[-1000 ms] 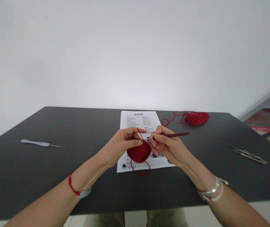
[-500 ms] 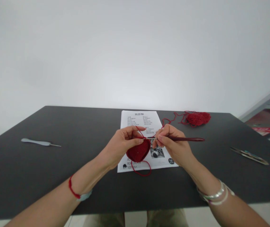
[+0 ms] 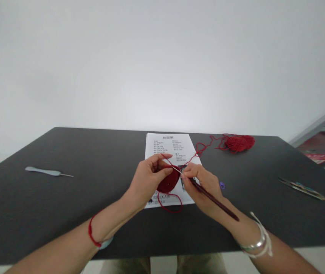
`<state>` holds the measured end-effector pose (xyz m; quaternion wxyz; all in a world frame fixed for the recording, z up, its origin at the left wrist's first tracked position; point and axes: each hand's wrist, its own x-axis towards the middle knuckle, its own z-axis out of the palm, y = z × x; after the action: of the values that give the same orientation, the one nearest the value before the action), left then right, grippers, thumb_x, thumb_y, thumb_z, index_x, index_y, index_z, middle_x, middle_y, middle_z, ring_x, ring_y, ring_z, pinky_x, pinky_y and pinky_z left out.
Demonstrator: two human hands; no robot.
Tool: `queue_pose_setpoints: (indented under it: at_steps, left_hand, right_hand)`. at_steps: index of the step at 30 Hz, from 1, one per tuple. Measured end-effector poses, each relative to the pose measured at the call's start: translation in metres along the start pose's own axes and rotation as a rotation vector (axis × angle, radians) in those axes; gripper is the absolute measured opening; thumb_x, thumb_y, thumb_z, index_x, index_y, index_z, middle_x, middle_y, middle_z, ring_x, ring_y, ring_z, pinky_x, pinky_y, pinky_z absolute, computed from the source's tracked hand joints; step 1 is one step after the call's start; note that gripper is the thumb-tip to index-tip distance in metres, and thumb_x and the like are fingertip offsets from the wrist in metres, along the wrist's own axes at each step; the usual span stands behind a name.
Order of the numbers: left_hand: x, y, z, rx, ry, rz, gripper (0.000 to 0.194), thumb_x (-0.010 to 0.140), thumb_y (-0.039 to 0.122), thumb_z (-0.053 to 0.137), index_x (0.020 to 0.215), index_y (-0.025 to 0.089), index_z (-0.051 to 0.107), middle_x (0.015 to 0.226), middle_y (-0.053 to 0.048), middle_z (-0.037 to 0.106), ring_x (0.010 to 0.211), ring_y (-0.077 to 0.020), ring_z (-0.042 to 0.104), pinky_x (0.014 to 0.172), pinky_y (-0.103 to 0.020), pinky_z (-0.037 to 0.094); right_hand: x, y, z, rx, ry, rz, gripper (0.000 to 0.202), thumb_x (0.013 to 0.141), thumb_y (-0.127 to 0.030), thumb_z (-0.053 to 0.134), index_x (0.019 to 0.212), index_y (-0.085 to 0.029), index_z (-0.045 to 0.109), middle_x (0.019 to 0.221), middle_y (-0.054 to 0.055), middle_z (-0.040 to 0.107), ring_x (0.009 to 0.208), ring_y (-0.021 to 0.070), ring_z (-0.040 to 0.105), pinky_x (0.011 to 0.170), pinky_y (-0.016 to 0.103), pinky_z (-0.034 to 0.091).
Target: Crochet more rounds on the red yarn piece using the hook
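My left hand (image 3: 152, 173) pinches the upper edge of a dark red crochet piece (image 3: 168, 183), with a strand of red yarn running up over its forefinger. In my right hand (image 3: 203, 186) is a crochet hook (image 3: 215, 200) with a dark reddish-brown handle, which slants down to the right across the wrist. The hook's thin metal shaft meets the top edge of the piece by my left thumb; its tip is too small to make out. A loose yarn tail (image 3: 181, 203) loops below the piece. Underneath lies a printed pattern sheet (image 3: 165, 146), partly covered by both hands.
A loose red yarn ball (image 3: 240, 144) sits at the back right, its strand trailing to my hands. To the left lies a grey-handled hook (image 3: 44, 171). Small scissors or snips (image 3: 302, 188) rest at the right, and a small purple clip (image 3: 222, 185) lies beside my right hand.
The hook has swung from nearly level to a steep slant, its handle end now lower. My right hand has turned and dropped slightly, uncovering the purple clip. The crochet piece has shifted and turned a little.
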<state>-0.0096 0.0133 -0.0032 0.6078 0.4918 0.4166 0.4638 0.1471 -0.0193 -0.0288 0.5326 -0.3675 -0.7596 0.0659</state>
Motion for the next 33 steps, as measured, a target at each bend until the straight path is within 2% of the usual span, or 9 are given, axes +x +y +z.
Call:
queue_pose_setpoints:
  at_steps: [6,11,14,16,18,22,25,27,33]
  left_hand:
    - [-0.003,0.0,0.003,-0.026,-0.027,-0.042,0.032,0.062,0.013,0.075,0.093,0.013,0.067,0.062,0.004,0.063,0.058,-0.01,0.055,0.059,-0.022,0.042]
    - [0.001,-0.001,0.0,-0.254,-0.136,-0.245,0.043,0.058,0.01,0.078,0.099,0.012,0.067,0.064,0.003,0.065,0.058,-0.0083,0.057,0.063,-0.021,0.043]
    - [0.002,-0.003,0.0,-0.325,-0.149,-0.334,0.047,0.057,0.009,0.077,0.103,0.011,0.066,0.067,0.001,0.066,0.061,-0.0088,0.059,0.066,-0.022,0.044]
    - [0.002,-0.003,0.001,-0.314,-0.13,-0.278,0.047,0.057,0.009,0.077,0.103,0.011,0.066,0.065,0.001,0.065,0.059,-0.0081,0.057,0.063,-0.021,0.043]
    - [0.0,-0.003,0.002,-0.265,-0.107,-0.181,0.047,0.059,0.012,0.077,0.105,0.011,0.066,0.063,0.003,0.063,0.057,-0.0075,0.055,0.059,-0.02,0.041]
    - [0.0,0.0,0.0,-0.165,-0.062,-0.036,0.046,0.063,0.016,0.075,0.109,0.014,0.066,0.064,0.005,0.057,0.056,-0.0066,0.05,0.055,-0.02,0.037]
    - [0.001,0.002,-0.003,-0.114,-0.037,0.039,0.045,0.065,0.016,0.074,0.11,0.015,0.066,0.065,0.005,0.055,0.058,-0.0072,0.049,0.056,-0.02,0.038]
    - [0.001,0.003,-0.004,-0.078,-0.029,0.065,0.044,0.065,0.016,0.073,0.109,0.015,0.067,0.064,0.005,0.055,0.058,-0.0076,0.049,0.056,-0.02,0.038]
    - [0.001,0.005,-0.004,0.046,-0.028,0.111,0.04,0.068,0.016,0.069,0.108,0.016,0.068,0.068,0.004,0.057,0.059,-0.0092,0.05,0.055,-0.021,0.04]
  right_hand:
    - [-0.005,0.012,0.007,-0.032,-0.1,-0.138,0.016,0.088,-0.008,0.049,0.088,-0.023,0.047,0.075,0.001,0.055,0.069,0.0142,0.055,0.062,0.027,0.047]
    - [0.002,0.017,-0.001,-0.138,-0.212,-0.317,0.015,0.09,-0.007,0.045,0.089,-0.021,0.048,0.076,0.003,0.054,0.068,0.0157,0.049,0.059,0.028,0.045]
    - [0.001,0.013,-0.001,-0.263,-0.204,-0.4,0.014,0.091,-0.007,0.043,0.089,-0.02,0.05,0.075,0.005,0.056,0.067,0.0172,0.047,0.059,0.029,0.044]
    - [-0.003,0.01,0.004,-0.263,-0.153,-0.33,0.015,0.09,-0.006,0.045,0.087,-0.02,0.05,0.074,0.004,0.055,0.067,0.0173,0.048,0.06,0.03,0.043]
    - [-0.006,0.007,0.01,-0.123,-0.069,-0.153,0.014,0.088,-0.008,0.047,0.085,-0.021,0.05,0.074,0.002,0.055,0.067,0.0161,0.05,0.06,0.029,0.044]
    - [-0.003,0.002,0.015,0.478,0.102,0.326,0.01,0.087,-0.016,0.054,0.081,-0.023,0.049,0.073,-0.002,0.054,0.06,0.0118,0.051,0.054,0.025,0.042]
    - [0.003,0.001,0.013,0.827,0.142,0.515,0.014,0.087,-0.021,0.055,0.075,-0.022,0.048,0.063,-0.005,0.05,0.053,0.0107,0.047,0.051,0.024,0.039]
    - [0.004,0.001,0.01,0.805,0.133,0.521,0.013,0.086,-0.021,0.057,0.075,-0.022,0.05,0.062,-0.005,0.05,0.054,0.0104,0.047,0.051,0.024,0.039]
    - [-0.006,0.001,0.004,0.342,0.089,0.224,0.013,0.082,-0.011,0.061,0.082,-0.023,0.058,0.08,-0.001,0.06,0.06,0.0096,0.048,0.052,0.023,0.037]
